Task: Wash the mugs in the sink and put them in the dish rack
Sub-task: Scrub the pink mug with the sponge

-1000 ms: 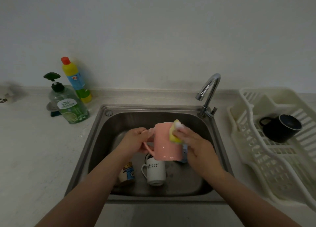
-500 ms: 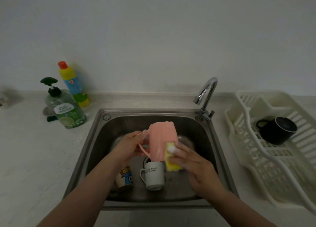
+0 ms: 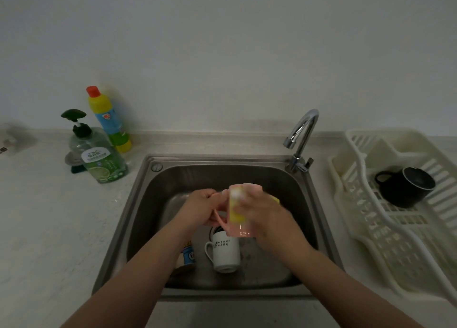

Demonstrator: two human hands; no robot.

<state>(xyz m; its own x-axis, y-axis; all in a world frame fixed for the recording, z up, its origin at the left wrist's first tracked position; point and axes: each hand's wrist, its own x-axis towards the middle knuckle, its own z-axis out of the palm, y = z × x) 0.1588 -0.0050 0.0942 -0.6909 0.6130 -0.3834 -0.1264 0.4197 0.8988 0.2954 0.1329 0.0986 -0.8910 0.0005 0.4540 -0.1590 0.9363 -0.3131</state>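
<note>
Pink mug (image 3: 243,225), smooth and cylindrical, is held above the steel sink (image 3: 148,191) by the left hand (image 3: 201,210) at its handle; a yellow sponge (image 3: 236,210), blurred, is seemingly pressed on it by the curled right hand (image 3: 265,215).

left grip (image 3: 201,210): bare, no sleeve | right grip (image 3: 265,219): bare, no sleeve

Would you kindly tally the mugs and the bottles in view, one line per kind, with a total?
Mugs: 4: pink mug held over the sink, white mug and a partly hidden printed mug in the sink, black mug in the rack.
Bottles: 2: pump bottle, yellow bottle.
Total: 6
</note>
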